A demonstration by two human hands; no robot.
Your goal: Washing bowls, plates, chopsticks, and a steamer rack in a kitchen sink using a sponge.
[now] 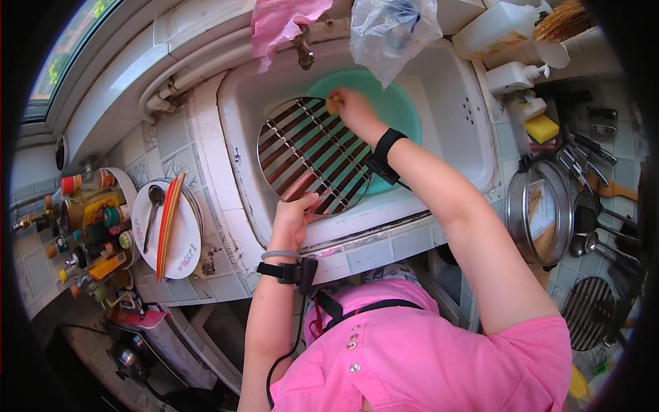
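Over the white sink (458, 154), my left hand (301, 201) grips the near-left edge of a round slatted rack (314, 154) with a metal rim. The rack is held tilted, partly in front of a green plastic basin (401, 113) in the sink. My right hand (355, 110) is closed on a small yellowish scrubbing pad (333, 104) at the rack's far edge. Its fingertips are partly hidden. A metal faucet (305, 51) stands beyond the rack, with a pink cloth (283, 26) hanging beside it.
A clear plastic bag (394, 36) hangs over the sink's far side. Left of the sink, plates (180, 252) hold a ladle and chopsticks, near a rack of seasoning bottles (92, 206). Pump bottles (509, 77), a yellow sponge (542, 128) and a steel-rimmed lid (566, 206) are at right.
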